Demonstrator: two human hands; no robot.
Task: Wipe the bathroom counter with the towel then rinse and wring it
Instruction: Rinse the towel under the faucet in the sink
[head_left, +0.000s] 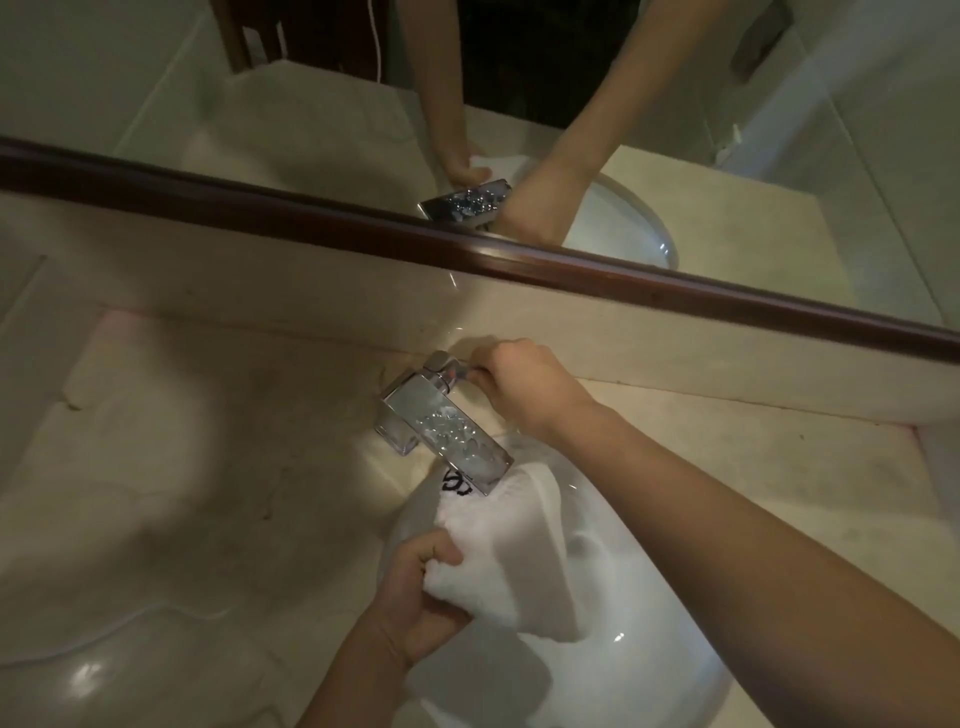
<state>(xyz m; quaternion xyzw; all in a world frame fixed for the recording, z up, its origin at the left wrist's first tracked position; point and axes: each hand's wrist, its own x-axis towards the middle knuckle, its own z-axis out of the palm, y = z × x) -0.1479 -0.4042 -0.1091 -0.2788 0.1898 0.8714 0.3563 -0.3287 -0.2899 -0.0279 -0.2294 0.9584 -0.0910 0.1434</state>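
A white towel (511, 540) with a small black mark hangs over the white sink basin (613, 670), just under the spout of the chrome faucet (447, 431). My left hand (421, 597) grips the towel's near edge above the basin. My right hand (524, 387) is closed on the faucet's handle (460, 370) at the back of the tap. Water is beaded on the flat top of the spout. I cannot tell whether water is running.
The beige marble counter (208, 467) spreads left of the sink, with a wet shine near its front edge (88, 675). A dark wooden mirror frame (311, 218) runs across above the backsplash, and the mirror reflects both arms.
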